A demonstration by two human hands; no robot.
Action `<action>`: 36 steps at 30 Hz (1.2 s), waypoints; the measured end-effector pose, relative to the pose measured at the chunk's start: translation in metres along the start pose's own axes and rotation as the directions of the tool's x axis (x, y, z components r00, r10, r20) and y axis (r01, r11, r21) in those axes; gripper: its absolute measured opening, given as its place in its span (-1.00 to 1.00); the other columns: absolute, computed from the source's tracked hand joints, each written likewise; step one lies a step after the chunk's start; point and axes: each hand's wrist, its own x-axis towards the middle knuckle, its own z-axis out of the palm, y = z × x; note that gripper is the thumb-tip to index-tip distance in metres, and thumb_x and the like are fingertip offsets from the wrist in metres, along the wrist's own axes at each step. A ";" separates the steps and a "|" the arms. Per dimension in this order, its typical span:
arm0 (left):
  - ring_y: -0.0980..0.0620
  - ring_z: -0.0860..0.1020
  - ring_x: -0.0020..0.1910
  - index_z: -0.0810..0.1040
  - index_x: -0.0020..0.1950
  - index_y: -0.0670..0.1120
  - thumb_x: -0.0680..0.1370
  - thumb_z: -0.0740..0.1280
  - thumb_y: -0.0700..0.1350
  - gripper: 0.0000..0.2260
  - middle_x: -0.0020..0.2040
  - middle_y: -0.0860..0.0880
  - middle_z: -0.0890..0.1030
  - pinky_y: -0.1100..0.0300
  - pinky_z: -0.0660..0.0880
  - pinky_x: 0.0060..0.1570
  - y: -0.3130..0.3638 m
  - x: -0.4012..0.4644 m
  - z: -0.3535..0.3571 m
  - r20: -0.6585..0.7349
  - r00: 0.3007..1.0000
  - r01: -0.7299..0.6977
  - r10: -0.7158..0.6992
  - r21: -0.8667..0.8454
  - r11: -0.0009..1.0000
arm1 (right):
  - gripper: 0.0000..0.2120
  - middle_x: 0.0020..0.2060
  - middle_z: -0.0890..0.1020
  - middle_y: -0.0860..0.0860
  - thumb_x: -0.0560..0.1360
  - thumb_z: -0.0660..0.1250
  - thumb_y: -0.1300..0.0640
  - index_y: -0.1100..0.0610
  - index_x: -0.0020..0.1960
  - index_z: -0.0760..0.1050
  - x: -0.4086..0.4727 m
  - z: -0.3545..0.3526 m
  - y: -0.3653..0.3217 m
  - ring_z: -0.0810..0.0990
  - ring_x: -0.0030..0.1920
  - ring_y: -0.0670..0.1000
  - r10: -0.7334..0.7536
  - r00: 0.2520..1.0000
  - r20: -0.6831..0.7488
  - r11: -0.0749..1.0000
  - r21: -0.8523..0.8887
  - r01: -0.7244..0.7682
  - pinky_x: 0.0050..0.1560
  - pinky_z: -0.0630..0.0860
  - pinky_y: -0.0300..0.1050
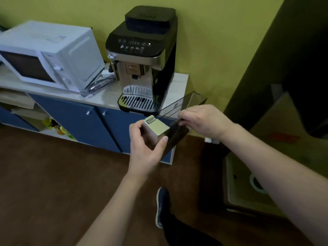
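Before coffee machine point(142, 57): left hand point(145, 148) grips water tank point(157, 126) front; right hand point(204, 119) pinches its rim

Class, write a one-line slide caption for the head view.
Left hand and right hand grip a dark tank by the coffee machine.

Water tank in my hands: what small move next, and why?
Probably level the water tank first: the left hand grips its silver end, the right hand pinches its upper edge, and it hangs tilted in the air, off the coffee machine.
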 end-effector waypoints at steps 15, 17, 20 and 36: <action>-0.01 0.44 0.29 0.21 0.23 0.11 0.39 0.56 -0.13 -0.38 0.26 -0.07 0.34 0.04 0.53 0.21 -0.115 0.206 0.105 0.051 0.991 0.124 -0.123 -0.016 0.992 | -0.93 -0.13 0.71 0.18 0.51 0.37 0.25 0.23 -0.02 0.59 0.152 0.068 0.222 0.70 -0.06 0.22 -0.092 0.914 0.394 0.966 -0.187 0.178 -0.32 0.66 0.07; -0.04 0.43 0.31 0.22 0.26 0.06 0.40 0.56 -0.15 -0.38 0.28 -0.09 0.33 0.05 0.54 0.21 -0.130 0.219 0.123 0.036 0.991 0.133 -0.132 -0.044 0.990 | -0.90 -0.13 0.72 0.19 0.51 0.34 0.24 0.23 -0.02 0.60 0.160 0.079 0.242 0.71 -0.07 0.24 -0.094 0.915 0.393 0.964 -0.193 0.182 -0.34 0.67 0.09; -0.14 0.43 0.32 0.23 0.32 -0.15 0.41 0.56 -0.20 -0.36 0.30 -0.16 0.31 0.19 0.54 0.20 -0.152 0.234 0.144 0.032 0.993 0.119 -0.117 -0.071 0.990 | -0.72 -0.07 0.73 0.19 0.58 0.13 0.15 0.21 0.02 0.60 0.165 0.099 0.265 0.71 0.02 0.24 -0.073 0.922 0.379 0.963 -0.215 0.165 -0.26 0.68 0.11; 0.05 0.39 0.35 0.24 0.47 -0.13 0.54 0.42 -0.06 -0.42 0.37 -0.11 0.36 0.21 0.40 0.34 -0.156 0.244 0.011 0.289 0.951 0.011 -0.111 0.327 0.945 | -0.68 0.20 0.64 0.11 0.50 0.26 0.22 0.23 0.22 0.58 0.166 0.094 0.084 0.53 0.29 0.05 0.532 0.825 -0.190 0.825 0.334 -0.455 0.46 0.36 -0.05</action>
